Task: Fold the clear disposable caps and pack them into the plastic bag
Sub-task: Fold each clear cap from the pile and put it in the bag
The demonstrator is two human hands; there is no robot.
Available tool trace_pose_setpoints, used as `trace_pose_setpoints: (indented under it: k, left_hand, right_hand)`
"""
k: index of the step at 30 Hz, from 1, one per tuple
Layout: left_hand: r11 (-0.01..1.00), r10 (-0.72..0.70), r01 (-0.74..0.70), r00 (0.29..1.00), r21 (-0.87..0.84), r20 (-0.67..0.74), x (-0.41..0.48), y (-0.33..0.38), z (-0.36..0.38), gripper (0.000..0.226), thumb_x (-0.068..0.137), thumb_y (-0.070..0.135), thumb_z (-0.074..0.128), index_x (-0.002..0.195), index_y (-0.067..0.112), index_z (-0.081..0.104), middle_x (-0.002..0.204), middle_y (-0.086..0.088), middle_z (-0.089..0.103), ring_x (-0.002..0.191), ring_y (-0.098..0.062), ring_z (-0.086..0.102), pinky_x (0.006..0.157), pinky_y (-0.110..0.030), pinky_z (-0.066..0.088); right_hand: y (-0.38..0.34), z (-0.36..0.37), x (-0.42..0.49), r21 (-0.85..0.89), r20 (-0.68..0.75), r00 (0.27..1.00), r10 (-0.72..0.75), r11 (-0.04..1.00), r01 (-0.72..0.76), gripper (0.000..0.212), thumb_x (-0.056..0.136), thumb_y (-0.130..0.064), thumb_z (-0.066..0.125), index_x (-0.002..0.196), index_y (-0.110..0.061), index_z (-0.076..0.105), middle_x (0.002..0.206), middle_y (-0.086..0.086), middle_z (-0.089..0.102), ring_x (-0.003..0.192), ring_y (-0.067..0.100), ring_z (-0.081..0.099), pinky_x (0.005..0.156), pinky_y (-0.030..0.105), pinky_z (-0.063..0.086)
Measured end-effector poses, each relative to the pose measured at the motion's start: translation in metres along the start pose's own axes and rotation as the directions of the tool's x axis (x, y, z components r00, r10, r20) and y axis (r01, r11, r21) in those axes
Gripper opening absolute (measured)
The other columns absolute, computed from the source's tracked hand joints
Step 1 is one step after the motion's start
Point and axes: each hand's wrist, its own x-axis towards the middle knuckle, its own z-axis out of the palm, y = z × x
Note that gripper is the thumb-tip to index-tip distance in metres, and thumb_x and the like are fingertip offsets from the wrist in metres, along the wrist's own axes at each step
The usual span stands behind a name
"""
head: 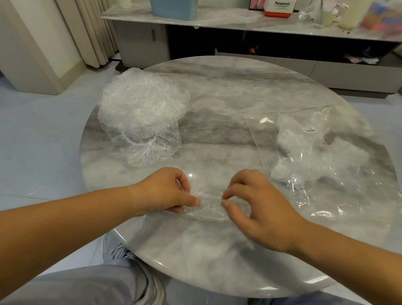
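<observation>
Round grey marble table point(214, 255) filled most of the view, with a marble-topped low cabinet point(222, 23) behind it. A loose heap of clear disposable caps point(140, 109) sat on the table's far left. The clear plastic bag point(320, 161) lay flat on the right with bunched caps inside. Left hand point(166, 192) and right hand point(257, 206) were at the near edge, fingers curled. Each pinched one end of a flattened cap point(208, 209) lying on the table between them, thumb against forefinger; the right hand was slightly blurred. On the cabinet, a white and red box point(281, 7) read "Panasonic"; the smaller print was unreadable. The bag had a small white barcode label point(309, 130), text too small to read.
</observation>
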Motion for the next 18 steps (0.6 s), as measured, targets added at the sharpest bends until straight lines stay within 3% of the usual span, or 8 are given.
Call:
trace_pose_setpoints:
  k: [2, 4, 6, 8, 11, 15, 18]
  left_hand:
    - [0.998, 0.034, -0.033, 0.999, 0.047, -0.017, 0.001, -0.001, 0.002, 0.043, 0.07, 0.015, 0.093, 0.095, 0.004, 0.06, 0.06, -0.003, 0.056, 0.052, -0.02, 0.062, 0.05, -0.031, 0.055]
    - [0.99, 0.073, -0.07, 0.997, 0.121, -0.02, 0.001, -0.003, 0.004, 0.044, 0.07, 0.018, 0.093, 0.096, 0.008, 0.058, 0.066, -0.006, 0.059, 0.054, -0.021, 0.062, 0.059, -0.04, 0.058]
    - [0.971, 0.106, -0.099, 0.994, 0.218, -0.019, 0.0, -0.004, 0.005, 0.047, 0.07, 0.023, 0.093, 0.099, 0.015, 0.056, 0.072, -0.007, 0.065, 0.054, -0.018, 0.065, 0.056, -0.036, 0.056]
    - [0.948, 0.121, -0.11, 0.992, 0.299, -0.021, 0.0, -0.004, 0.003, 0.052, 0.071, 0.03, 0.092, 0.105, 0.023, 0.053, 0.078, -0.005, 0.069, 0.053, -0.014, 0.066, 0.051, -0.028, 0.052]
    - [0.894, 0.139, -0.089, 0.987, 0.44, -0.081, 0.0, -0.005, -0.004, 0.06, 0.067, 0.044, 0.092, 0.111, 0.029, 0.053, 0.087, 0.002, 0.062, 0.063, -0.01, 0.062, 0.057, -0.025, 0.049]
    - [0.815, 0.158, -0.039, 0.975, 0.578, -0.157, 0.002, -0.006, -0.013, 0.059, 0.059, 0.065, 0.087, 0.096, 0.031, 0.056, 0.1, 0.006, 0.044, 0.072, -0.011, 0.057, 0.063, -0.028, 0.044]
    - [0.781, 0.12, -0.006, 0.983, 0.624, -0.141, 0.0, -0.004, -0.013, 0.056, 0.061, 0.067, 0.085, 0.085, 0.025, 0.058, 0.092, 0.006, 0.055, 0.076, -0.011, 0.057, 0.062, -0.03, 0.045]
  right_hand:
    - [-0.001, 0.008, -0.005, -0.058, 0.119, 0.979, -0.163, 0.984, 0.17, 0.039, 0.098, -0.049, 0.049, 0.118, -0.023, 0.07, 0.13, -0.003, 0.056, 0.121, 0.014, 0.049, 0.101, 0.032, 0.042]
    - [0.002, 0.014, -0.01, -0.107, 0.256, 0.944, -0.206, 0.965, 0.24, 0.043, 0.1, -0.05, 0.048, 0.129, -0.023, 0.064, 0.144, -0.001, 0.05, 0.13, 0.018, 0.043, 0.105, 0.037, 0.039]
    - [0.006, 0.018, -0.016, -0.143, 0.346, 0.915, -0.208, 0.952, 0.271, 0.047, 0.101, -0.052, 0.044, 0.134, -0.023, 0.06, 0.149, -0.001, 0.047, 0.13, 0.018, 0.042, 0.105, 0.04, 0.04]
    - [0.009, 0.02, -0.02, -0.148, 0.371, 0.903, -0.216, 0.947, 0.287, 0.048, 0.101, -0.051, 0.044, 0.137, -0.022, 0.057, 0.15, -0.001, 0.048, 0.128, 0.019, 0.045, 0.103, 0.04, 0.042]
    - [0.012, 0.02, -0.022, -0.13, 0.361, 0.909, -0.207, 0.954, 0.269, 0.048, 0.101, -0.051, 0.044, 0.138, -0.023, 0.057, 0.15, -0.003, 0.048, 0.128, 0.017, 0.046, 0.103, 0.038, 0.041]
    - [0.01, 0.018, -0.019, -0.13, 0.386, 0.904, -0.185, 0.959, 0.252, 0.05, 0.101, -0.054, 0.041, 0.14, -0.027, 0.056, 0.151, -0.007, 0.045, 0.13, 0.013, 0.042, 0.106, 0.034, 0.037]
    - [0.009, 0.016, -0.015, -0.103, 0.404, 0.899, -0.168, 0.968, 0.228, 0.052, 0.1, -0.057, 0.039, 0.141, -0.03, 0.055, 0.151, -0.011, 0.043, 0.133, 0.009, 0.038, 0.109, 0.033, 0.034]
